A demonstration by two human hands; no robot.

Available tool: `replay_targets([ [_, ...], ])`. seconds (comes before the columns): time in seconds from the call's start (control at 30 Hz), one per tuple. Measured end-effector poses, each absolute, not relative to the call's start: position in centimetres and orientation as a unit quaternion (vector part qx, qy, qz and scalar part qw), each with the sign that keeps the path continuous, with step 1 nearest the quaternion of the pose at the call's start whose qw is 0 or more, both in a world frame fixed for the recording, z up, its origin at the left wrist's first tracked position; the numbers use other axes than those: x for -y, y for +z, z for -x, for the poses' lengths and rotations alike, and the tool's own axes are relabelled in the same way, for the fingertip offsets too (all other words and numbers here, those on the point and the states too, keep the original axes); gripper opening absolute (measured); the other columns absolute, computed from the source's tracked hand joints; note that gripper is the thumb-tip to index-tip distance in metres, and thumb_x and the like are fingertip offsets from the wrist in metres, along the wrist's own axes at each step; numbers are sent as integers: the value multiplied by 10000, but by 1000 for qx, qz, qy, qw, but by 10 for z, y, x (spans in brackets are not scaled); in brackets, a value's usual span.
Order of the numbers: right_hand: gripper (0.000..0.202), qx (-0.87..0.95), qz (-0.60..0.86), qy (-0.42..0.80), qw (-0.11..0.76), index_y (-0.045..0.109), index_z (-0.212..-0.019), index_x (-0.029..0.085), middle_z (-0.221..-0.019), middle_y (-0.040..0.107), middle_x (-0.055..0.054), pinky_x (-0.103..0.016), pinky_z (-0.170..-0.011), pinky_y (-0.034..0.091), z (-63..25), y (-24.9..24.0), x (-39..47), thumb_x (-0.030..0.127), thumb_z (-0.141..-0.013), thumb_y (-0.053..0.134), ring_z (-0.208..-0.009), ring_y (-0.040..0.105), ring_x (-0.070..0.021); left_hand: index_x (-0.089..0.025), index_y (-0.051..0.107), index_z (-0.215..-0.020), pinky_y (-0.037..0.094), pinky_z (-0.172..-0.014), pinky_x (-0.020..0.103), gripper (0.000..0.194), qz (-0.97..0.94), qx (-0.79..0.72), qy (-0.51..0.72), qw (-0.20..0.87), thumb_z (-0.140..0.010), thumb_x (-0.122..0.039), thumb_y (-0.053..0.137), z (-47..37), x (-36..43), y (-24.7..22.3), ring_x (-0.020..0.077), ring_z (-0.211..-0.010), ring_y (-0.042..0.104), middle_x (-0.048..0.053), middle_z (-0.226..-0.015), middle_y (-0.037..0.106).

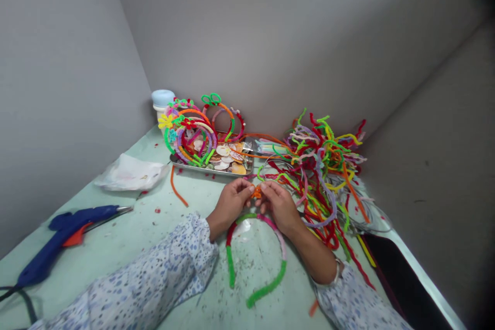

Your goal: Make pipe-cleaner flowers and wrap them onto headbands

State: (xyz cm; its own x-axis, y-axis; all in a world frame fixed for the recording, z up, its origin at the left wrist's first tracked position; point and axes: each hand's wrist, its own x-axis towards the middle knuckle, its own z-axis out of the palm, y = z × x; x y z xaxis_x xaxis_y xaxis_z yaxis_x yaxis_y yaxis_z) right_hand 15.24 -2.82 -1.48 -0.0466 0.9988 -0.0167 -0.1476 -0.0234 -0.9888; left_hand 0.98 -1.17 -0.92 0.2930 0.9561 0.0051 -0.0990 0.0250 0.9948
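Observation:
Between the fingertips of my left hand (235,198) and my right hand (279,205) is a small bent orange pipe cleaner piece (257,192). Both hands pinch it, and its exact shape is partly hidden by the fingers. Just below them on the table lies a headband (283,247) wrapped in green, red, pink and pale pink pipe cleaner, its open ends toward me. The hands hover over the top of its arch; whether they touch it I cannot tell.
Finished headbands (193,134) rest on a metal tray (216,170) of shell-like pieces. A tangle of pipe cleaners (320,165) lies right. Left are a blue glue gun (73,227) and a plastic bag (131,172). A lidded cup (162,98) stands behind; a black phone-like slab (406,278) lies right.

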Motion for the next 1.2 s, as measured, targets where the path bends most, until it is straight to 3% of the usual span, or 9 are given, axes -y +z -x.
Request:
replay_targets([
  [0.5,200,503,505,475,516,664,-882,180,-553,549,24,-226,-429,362,-156,-8,29,327,-752,623,-473,458,-105,-132,573,-802,314,-484,208,195,-571,-379,400,609,-776,-325,572,-10,14,-4,73,-472,413,-46,-542,499],
  [0.87,213,470,403,641,454,673,-865,165,-659,598,4,-197,-461,368,-172,-8,23,339,-741,673,-526,509,-79,-138,557,-780,251,-467,217,277,-603,-341,337,638,-779,-414,572,-4,9,-8,63,-465,370,-45,-565,473],
  [1.2,266,522,403,645,386,651,-901,173,-674,608,18,-219,-516,392,-182,-11,19,398,-761,667,-517,508,-74,-133,555,-772,238,-458,218,304,-635,-360,278,624,-780,-436,544,-2,11,0,69,-452,357,-47,-518,456],
])
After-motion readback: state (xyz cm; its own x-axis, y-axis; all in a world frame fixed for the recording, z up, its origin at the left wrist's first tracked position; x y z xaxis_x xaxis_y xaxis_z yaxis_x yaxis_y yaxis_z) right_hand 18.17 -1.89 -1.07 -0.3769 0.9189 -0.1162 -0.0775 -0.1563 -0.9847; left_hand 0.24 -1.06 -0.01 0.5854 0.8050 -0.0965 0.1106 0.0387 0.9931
